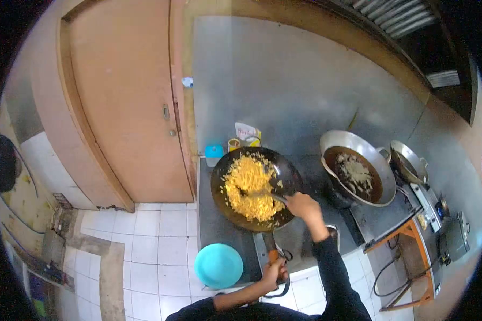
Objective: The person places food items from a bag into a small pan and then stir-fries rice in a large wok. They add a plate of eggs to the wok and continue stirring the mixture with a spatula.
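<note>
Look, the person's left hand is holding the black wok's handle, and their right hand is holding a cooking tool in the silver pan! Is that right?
Not quite: the cooking tool in the right hand is in the yellow food in the black wok, not the silver pan. The head view shows it. The left hand does hold the wok's handle.

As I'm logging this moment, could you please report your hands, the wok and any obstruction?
Left hand gripping wok handle. Right hand holding spatula amid yellow food. Food inside black wok; no visible obstruction.
</note>
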Available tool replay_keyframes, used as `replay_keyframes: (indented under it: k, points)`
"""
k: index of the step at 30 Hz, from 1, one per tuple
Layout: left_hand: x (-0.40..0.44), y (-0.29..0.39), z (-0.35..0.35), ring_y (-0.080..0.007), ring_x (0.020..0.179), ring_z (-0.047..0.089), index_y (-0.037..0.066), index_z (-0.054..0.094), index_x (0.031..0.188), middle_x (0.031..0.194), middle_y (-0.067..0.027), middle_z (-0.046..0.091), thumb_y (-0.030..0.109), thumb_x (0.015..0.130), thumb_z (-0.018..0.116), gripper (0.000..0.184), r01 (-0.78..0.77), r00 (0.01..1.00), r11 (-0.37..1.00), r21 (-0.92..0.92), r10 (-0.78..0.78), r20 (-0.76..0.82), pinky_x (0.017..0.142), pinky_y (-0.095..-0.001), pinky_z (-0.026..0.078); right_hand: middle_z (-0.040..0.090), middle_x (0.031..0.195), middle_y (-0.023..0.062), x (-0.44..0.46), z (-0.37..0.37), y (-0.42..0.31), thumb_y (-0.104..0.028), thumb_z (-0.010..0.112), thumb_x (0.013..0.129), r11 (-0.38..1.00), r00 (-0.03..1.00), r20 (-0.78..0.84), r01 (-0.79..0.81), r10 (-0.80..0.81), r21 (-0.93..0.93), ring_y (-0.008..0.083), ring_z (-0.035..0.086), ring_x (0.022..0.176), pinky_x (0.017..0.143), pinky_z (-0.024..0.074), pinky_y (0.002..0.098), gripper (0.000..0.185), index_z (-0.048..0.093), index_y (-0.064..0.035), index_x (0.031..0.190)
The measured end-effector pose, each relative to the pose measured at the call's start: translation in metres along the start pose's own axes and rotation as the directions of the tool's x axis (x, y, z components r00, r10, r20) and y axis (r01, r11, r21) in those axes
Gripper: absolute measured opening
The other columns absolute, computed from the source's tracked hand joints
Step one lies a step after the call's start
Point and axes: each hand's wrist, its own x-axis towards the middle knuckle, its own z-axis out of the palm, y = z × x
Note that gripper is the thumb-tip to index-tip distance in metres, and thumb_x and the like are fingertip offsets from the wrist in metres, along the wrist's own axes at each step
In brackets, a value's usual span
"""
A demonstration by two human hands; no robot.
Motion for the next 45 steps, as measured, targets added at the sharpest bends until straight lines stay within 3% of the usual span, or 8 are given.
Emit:
replay_keyframes:
  k: [4,6,20,23,26,31,42,45]
  points:
    - [0.002,0.016,-0.015,-0.0157,0.042,0.048,0.01,0.046,0.069,0.05,-0.0005,0.043,0.021,0.077,0.057,0.018,0.033,0.999,0.999,0.042,-0.032,-0.018,0.037,-0.0288,0.038,0.057,0.093,0.0239,-0.026,0.003,0.038,-0.041,0.044,0.083,0.986,0.998,0.065,-0.012,0.024,-0.168,0.0382,0.056,0.089,0.079,0.045,0.044,0.033,0.063,-0.0198,0.099]
    - [0.0,0.001,0.001,-0.015,0.042,0.047,0.01,0.046,0.069,0.051,-0.0006,0.043,0.02,0.077,0.057,0.018,0.028,0.999,0.999,-0.038,-0.028,-0.016,0.037,-0.0289,0.037,0.056,0.1,0.0276,-0.009,0.038,0.013,-0.039,0.045,0.081,0.992,0.996,0.085,-0.033,0.023,0.12,0.0382,0.054,0.098,0.086,0.0419,0.0448,0.044,0.06,-0.001,0.098]
    - [-0.029,0.002,0.043,-0.0176,0.048,0.053,0.008,0.045,0.072,0.053,-0.0016,0.046,0.022,0.078,0.057,0.02,0.101,0.991,0.983,-0.155,-0.085,0.101,0.044,-0.0301,0.044,0.062,0.08,0.0182,-0.013,0.024,-0.003,-0.031,0.052,0.079,0.985,0.967,-0.209,-0.161,0.144,-0.067,0.033,0.061,0.075,0.067,0.0491,0.0408,0.028,0.062,-0.022,0.103]
    - [-0.013,-0.002,0.026,-0.0169,0.048,0.052,0.008,0.045,0.074,0.053,-0.0017,0.046,0.023,0.078,0.057,0.02,0.073,0.996,0.993,-0.095,-0.068,0.056,0.043,-0.0291,0.044,0.061,0.074,0.0175,-0.033,0.014,0.009,-0.024,0.055,0.078,0.983,0.972,-0.232,-0.007,-0.037,-0.186,0.0288,0.062,0.067,0.057,0.0487,0.037,0.026,0.063,-0.0205,0.103]
    - [0.02,-0.014,-0.002,-0.0158,0.044,0.049,0.009,0.045,0.072,0.052,-0.0011,0.045,0.023,0.077,0.059,0.02,-0.009,0.998,0.997,-0.074,0.013,0.062,0.041,-0.0282,0.042,0.057,0.062,0.0138,-0.048,-0.002,0.017,-0.017,0.056,0.076,0.854,0.665,-0.576,0.189,-0.474,-0.484,0.0243,0.058,0.05,0.044,0.0445,0.0337,0.032,0.061,-0.0249,0.106]
    - [0.028,-0.015,0.004,-0.0153,0.042,0.048,0.009,0.045,0.069,0.051,-0.0008,0.045,0.021,0.076,0.058,0.019,-0.088,0.995,0.996,0.032,0.089,-0.045,0.037,-0.0292,0.04,0.059,0.078,0.0188,-0.071,-0.019,0.013,-0.025,0.053,0.08,0.998,0.965,-0.262,-0.025,0.009,-0.056,0.0352,0.059,0.074,0.064,0.0478,0.0446,0.028,0.06,-0.0227,0.107]
    - [0.039,-0.024,0.008,-0.0158,0.042,0.048,0.009,0.045,0.068,0.051,-0.0013,0.045,0.02,0.074,0.057,0.017,-0.053,0.991,0.997,0.059,0.059,-0.119,0.038,-0.0287,0.04,0.061,0.087,0.019,-0.014,-0.023,0.039,-0.037,0.048,0.082,0.998,0.97,0.239,-0.026,0.041,-0.064,0.0364,0.059,0.083,0.075,0.0476,0.0419,0.031,0.066,-0.0133,0.089]
    - [0.041,-0.032,0.01,-0.0165,0.041,0.05,0.009,0.046,0.069,0.051,-0.0018,0.046,0.019,0.075,0.056,0.015,-0.126,0.985,0.992,0.029,0.128,-0.117,0.036,-0.0299,0.041,0.057,0.097,0.0229,0.001,0.049,0.016,-0.035,0.044,0.083,0.999,0.996,0.087,-0.015,0.011,0.045,0.0402,0.054,0.093,0.084,0.0416,0.0444,0.034,0.064,-0.0096,0.091]
